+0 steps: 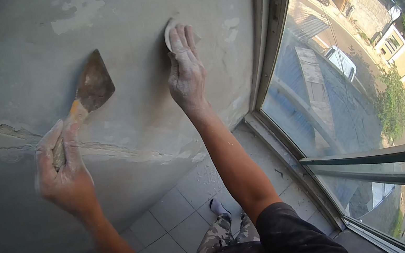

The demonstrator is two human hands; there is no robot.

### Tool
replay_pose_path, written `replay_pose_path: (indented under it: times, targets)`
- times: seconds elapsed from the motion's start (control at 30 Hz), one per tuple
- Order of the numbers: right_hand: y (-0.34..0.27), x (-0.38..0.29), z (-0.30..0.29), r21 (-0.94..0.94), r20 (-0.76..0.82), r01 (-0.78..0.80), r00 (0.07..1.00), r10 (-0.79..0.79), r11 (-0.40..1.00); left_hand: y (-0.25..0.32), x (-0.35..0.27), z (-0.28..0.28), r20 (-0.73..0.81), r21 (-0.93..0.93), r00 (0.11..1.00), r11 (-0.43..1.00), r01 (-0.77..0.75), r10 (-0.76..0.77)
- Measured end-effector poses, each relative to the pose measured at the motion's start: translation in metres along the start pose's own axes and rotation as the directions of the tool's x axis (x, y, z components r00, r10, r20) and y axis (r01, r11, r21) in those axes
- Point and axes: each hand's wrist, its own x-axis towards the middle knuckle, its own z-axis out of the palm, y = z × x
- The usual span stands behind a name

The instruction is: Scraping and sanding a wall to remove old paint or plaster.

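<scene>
My left hand (66, 180), dusted white, grips the handle of a trowel-shaped scraper (94, 82). The scraper's stained metal blade points up and away, near the grey plastered wall (139, 80); whether it touches cannot be made out. Farther right, my right hand (186, 67) presses a pale piece with a curved rim (168, 38) against that wall. Powder coats its fingers, which lie flat over the piece and hide most of it, so its material is unclear. Below both hands, a rough crack (122, 149) runs across the plaster.
Lighter patches (77, 13) mark the upper wall. At right stands a framed window (275, 31) with a horizontal rail (374, 158); a street lies beyond the glass. Pale floor tiles (172, 214) below carry crumbs of debris near the wall's foot.
</scene>
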Motion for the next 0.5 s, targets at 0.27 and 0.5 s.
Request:
replay_pose_path:
  times: [0.27,0.5]
  targets:
    - [0.142,-0.081,-0.045,-0.012,-0.237,-0.938,0.34,0.91,0.347,-0.02,-0.059,0.055,0.355,-0.068,0.933,0.997,-0.039,0.061]
    - [0.014,0.01,-0.003,0.042,-0.042,-0.017,0.999,0.019,0.999,-0.011,-0.007,0.01,0.082,-0.011,0.995,0.999,-0.047,0.048]
